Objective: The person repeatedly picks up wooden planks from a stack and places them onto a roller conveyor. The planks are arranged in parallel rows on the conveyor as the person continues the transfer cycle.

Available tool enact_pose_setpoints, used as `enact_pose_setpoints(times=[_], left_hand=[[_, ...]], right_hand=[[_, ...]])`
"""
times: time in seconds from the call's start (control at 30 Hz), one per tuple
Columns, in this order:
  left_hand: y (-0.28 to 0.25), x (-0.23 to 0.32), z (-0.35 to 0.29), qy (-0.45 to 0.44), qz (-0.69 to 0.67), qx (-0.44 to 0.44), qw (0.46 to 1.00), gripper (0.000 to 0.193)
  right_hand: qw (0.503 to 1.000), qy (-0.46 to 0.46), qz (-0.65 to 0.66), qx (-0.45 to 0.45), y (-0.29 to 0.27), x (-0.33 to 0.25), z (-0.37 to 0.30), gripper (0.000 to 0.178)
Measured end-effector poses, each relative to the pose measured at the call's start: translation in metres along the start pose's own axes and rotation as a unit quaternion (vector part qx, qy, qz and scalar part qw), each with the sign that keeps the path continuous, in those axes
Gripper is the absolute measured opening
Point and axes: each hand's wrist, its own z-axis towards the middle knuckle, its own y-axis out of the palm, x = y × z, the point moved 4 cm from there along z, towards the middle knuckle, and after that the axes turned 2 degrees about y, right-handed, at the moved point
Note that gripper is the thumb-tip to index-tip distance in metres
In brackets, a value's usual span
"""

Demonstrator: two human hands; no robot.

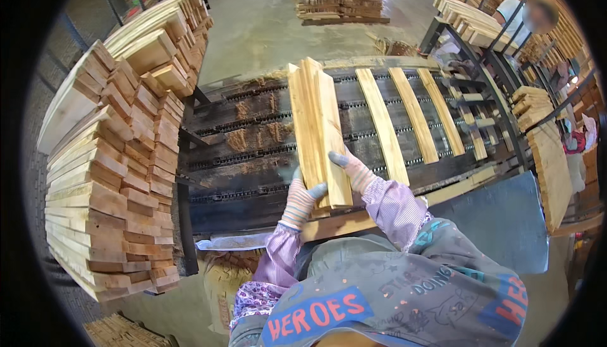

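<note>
Grey floor (253, 27) lies beyond the chain conveyor (250, 171) beneath handheld boards (332, 133).

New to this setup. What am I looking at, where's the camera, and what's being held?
There's no robot: these are a person's gloved hands. The single picture comes from a wide fisheye camera worn on the head, looking down, so straight edges bend near the rim. The left hand and right hand grip a bundle of boards at its near end. Beneath is a chain conveyor, with separate boards spaced across it. A tall wood stack stands at left.
</note>
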Motion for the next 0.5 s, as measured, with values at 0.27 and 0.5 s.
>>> enact_pose_setpoints(times=[0.27,0.5], left_hand=[[0.057,0.059,-0.010,0.083,0.056,0.000,0.995,0.095],[0.013,0.153,-0.038,0.274,0.216,0.056,0.936,0.100]], right_hand=[[0.972,0.131,0.138,-0.140,-0.011,-0.041,-0.008,0.057],[0.931,-0.191,-0.210,-0.230,0.182,-0.191,-0.065,0.112]])
